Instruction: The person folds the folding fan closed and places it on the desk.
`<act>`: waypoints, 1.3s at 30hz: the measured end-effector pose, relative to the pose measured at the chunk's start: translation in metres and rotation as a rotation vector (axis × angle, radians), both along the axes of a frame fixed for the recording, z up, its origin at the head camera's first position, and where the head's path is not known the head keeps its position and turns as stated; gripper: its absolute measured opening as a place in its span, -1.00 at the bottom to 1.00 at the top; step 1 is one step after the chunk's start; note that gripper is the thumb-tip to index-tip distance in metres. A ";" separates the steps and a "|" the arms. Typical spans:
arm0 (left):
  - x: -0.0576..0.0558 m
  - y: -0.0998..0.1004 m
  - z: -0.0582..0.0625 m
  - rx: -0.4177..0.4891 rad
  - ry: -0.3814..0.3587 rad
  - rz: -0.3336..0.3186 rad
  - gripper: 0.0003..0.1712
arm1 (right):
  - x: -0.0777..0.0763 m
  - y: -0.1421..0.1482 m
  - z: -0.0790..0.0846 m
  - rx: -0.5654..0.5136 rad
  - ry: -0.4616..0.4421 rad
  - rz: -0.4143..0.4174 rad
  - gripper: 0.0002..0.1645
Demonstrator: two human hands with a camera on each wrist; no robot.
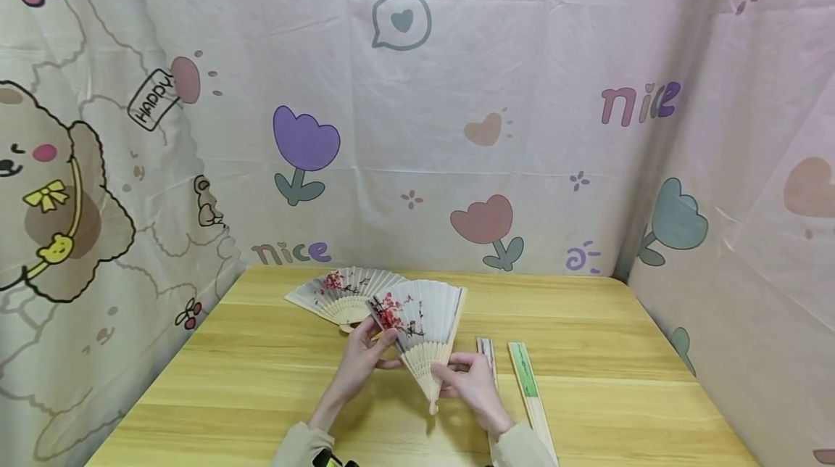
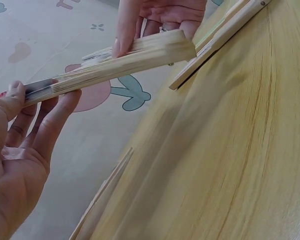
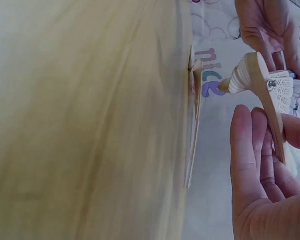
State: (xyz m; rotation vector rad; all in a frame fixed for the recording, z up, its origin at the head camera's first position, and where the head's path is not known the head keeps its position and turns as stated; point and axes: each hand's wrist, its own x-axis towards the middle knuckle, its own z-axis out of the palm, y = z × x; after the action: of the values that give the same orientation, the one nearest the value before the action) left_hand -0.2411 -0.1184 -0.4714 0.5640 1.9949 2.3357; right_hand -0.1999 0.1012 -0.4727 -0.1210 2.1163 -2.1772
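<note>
On my feed: a spread fan [image 1: 385,280] on the worktop [image 1: 626,351], then L hand [image 1: 360,357] pinching the L edge of the held fan [image 1: 433,307], midair. R hand [image 1: 475,384] pinches its lower R edge; I've a green folded fan [image 1: 525,376] further R.

2 spread fans [image 1: 433,318] [image 1: 355,291], 2 folded fans [image 1: 527,377] [image 1: 485,345], 1 table [image 1: 626,380].

"On the nearer fan [image 1: 433,315]?"
"Shows white, red blossoms, dark twigs — pale cream on the ribs [image 1: 422,362]."
"On the farther fan [image 1: 349,293]?"
"Shows red blossoms against greyish white."
"On the rightmost folded fan [image 1: 531,402]?"
"Shows green with dark marks — then plain pale wood."
"On the table [image 1: 620,336]?"
"Shows yellow, streaked grain."
"On the backdrop [image 1: 417,126]?"
"Bears purple, pink and teal tulips on off-white."
</note>
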 end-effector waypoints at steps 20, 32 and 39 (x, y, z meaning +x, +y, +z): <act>0.001 0.006 0.002 -0.022 -0.117 0.021 -0.44 | 0.003 -0.007 0.003 -0.001 0.031 -0.023 -0.66; -0.001 0.003 0.000 -0.003 -0.112 0.036 -0.44 | 0.003 -0.006 0.000 -0.016 0.006 0.034 -0.65; -0.002 0.002 -0.001 0.023 -0.144 0.057 -0.50 | 0.003 -0.007 -0.001 -0.027 -0.015 0.069 -0.62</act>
State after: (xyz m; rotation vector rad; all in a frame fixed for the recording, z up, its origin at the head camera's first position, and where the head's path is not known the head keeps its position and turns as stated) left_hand -0.2432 -0.1165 -0.4727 0.3329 1.9492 2.3591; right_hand -0.1974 0.0944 -0.4740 -0.1765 2.0437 -2.1619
